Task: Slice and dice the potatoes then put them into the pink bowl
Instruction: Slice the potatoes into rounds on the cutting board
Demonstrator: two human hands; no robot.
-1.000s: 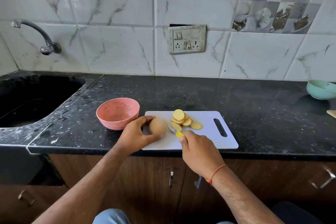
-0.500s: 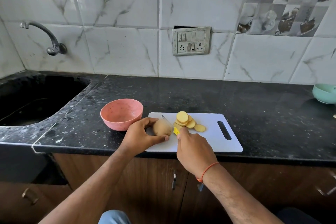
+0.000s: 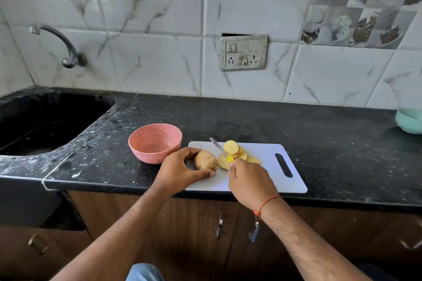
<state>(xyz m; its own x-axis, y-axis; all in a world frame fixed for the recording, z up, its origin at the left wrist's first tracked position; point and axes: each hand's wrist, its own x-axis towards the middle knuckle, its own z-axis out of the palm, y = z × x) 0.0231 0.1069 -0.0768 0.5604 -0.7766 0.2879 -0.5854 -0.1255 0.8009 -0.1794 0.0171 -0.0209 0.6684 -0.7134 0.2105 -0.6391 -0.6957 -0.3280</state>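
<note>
A brown-skinned potato piece (image 3: 205, 160) lies on the left end of the white cutting board (image 3: 269, 180). My left hand (image 3: 180, 170) grips it between thumb and fingers. My right hand (image 3: 249, 180) holds a yellow-handled knife (image 3: 220, 148) whose blade points away, between the potato and a pile of several yellow potato slices (image 3: 235, 151). The pink bowl (image 3: 155, 142), nothing in it, stands on the black counter just left of the board.
A dark sink (image 3: 45, 121) with a wall tap (image 3: 66, 48) is sunk into the counter at the left. A pale green bowl (image 3: 408, 120) sits at the far right edge. A switch panel (image 3: 243, 52) is on the tiled wall. Cupboard doors are below the counter.
The knife blade has shifted from low beside the potato's cut face to pointing away between potato and slices. My left hand keeps its grip on the potato. The view has tilted up slightly.
</note>
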